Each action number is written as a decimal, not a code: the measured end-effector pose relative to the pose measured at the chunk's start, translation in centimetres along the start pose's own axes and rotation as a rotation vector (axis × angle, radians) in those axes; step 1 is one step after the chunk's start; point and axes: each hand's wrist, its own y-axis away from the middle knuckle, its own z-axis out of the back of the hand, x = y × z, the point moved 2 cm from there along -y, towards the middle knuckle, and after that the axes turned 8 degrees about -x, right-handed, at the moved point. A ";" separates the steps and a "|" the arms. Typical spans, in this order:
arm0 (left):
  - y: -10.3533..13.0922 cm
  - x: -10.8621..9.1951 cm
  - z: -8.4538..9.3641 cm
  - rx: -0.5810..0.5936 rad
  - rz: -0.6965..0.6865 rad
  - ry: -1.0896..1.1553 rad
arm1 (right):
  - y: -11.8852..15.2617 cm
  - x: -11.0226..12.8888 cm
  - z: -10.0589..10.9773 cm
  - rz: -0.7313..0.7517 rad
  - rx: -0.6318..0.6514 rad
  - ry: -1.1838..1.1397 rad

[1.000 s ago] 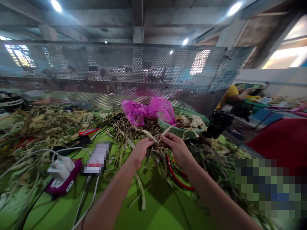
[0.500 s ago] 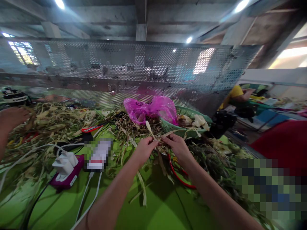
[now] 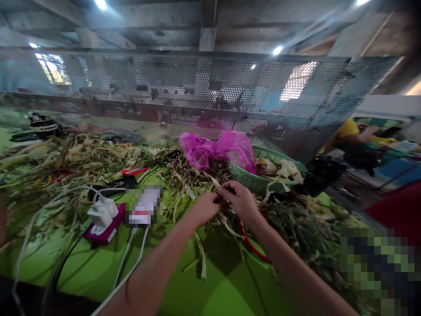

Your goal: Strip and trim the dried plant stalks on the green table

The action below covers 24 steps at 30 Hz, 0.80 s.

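Note:
My left hand (image 3: 205, 207) and my right hand (image 3: 238, 196) meet near the middle of the green table (image 3: 184, 289), both closed. A pale dried plant strip (image 3: 213, 179) rises from my right hand's pinch. My left fingers are pressed together beside it, and what they grip is too hidden to tell. More dried strips hang below the hands. Just behind lies a pink plastic bag (image 3: 219, 149), partly over a green basket (image 3: 250, 175) that holds dried husks. A red-handled tool (image 3: 253, 248) lies partly under my right forearm.
Dried stalks (image 3: 79, 153) cover the left side, with a red cutter (image 3: 136, 170) nearby. A phone (image 3: 146, 206) and white plugs on a purple power block (image 3: 105, 228) trail cables. Greener stalks (image 3: 305, 237) lie right. A perforated metal screen (image 3: 164, 96) stands behind; a person in yellow (image 3: 348, 129) is beyond.
The view has shifted left. My fingers have moved closer together, and the pale strip's tip stands less far above them. Another person's arm at the left has mostly left the view.

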 end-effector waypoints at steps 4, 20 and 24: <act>-0.2 -0.4 0.3 0.015 -0.002 0.073 | 0.3 0.2 1.1 -0.017 -0.112 -0.114; 0.3 -1.4 0.4 -0.111 0.179 0.539 | 1.6 -0.1 0.5 -0.300 0.123 -0.436; 0.3 -1.3 0.7 -0.116 0.223 0.539 | 1.3 -0.5 0.6 -0.264 0.118 -0.371</act>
